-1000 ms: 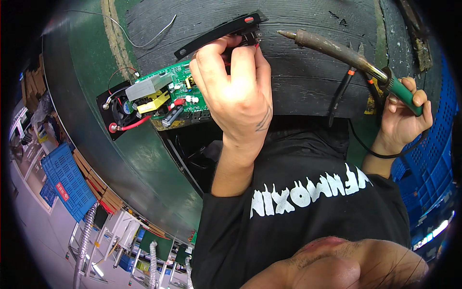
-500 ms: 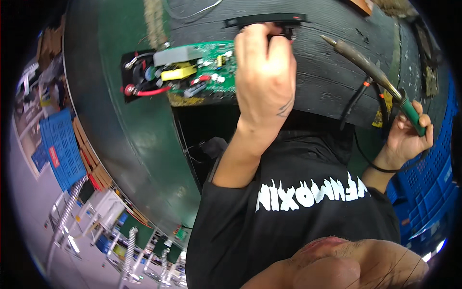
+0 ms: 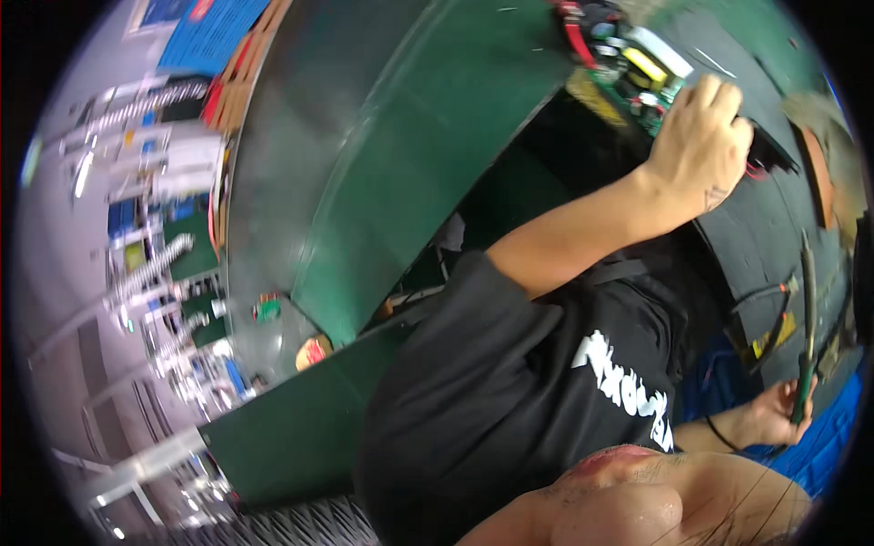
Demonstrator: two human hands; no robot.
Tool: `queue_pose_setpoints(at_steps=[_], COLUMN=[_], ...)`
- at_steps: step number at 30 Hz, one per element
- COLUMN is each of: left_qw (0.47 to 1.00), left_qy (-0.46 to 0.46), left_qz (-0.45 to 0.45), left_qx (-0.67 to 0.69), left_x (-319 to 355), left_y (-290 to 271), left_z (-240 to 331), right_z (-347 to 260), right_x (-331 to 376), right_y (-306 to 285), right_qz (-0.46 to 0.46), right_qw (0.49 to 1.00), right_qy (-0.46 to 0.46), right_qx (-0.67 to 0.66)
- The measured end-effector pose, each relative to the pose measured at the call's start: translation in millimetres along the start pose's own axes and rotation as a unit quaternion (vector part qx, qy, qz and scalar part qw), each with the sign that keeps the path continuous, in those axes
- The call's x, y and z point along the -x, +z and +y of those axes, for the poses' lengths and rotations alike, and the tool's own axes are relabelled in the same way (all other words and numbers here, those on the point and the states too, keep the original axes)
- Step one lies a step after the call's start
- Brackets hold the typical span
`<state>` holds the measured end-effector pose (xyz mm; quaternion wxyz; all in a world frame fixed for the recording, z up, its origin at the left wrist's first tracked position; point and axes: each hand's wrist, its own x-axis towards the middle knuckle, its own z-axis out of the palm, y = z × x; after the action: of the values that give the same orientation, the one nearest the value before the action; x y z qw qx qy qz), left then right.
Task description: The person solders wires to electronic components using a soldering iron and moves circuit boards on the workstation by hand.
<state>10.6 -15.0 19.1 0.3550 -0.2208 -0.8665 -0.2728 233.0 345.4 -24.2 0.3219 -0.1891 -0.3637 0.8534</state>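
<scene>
Swung right, the left hand [image 3: 701, 136] still grips the black part [image 3: 769, 155] by the circuit board [image 3: 637, 77] — right hand [image 3: 774, 414] clasps the soldering iron [image 3: 807, 318].

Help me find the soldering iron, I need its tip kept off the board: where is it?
In the head view, the soldering iron is far right, upright in the right hand, well below the circuit board that the left hand touches.
</scene>
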Motion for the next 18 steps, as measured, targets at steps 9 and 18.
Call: queue_pose_setpoints(at_steps=[9, 18], left_qw=[0.905, 0.832], left_qy=[0.074, 0.259], left_qz=[-0.41, -0.488], left_qx=[-0.086, -0.045], left_x=[-61, -102], left_y=[-37, 5], left_z=[-117, -161], right_z=[-26, -26], right_x=[-35, -32], right_y=[-17, 35], right_qz=[-0.024, -0.109], right_qw=[0.996, 0.985], right_qy=[-0.074, -0.132], right_qx=[0.052, -0.028])
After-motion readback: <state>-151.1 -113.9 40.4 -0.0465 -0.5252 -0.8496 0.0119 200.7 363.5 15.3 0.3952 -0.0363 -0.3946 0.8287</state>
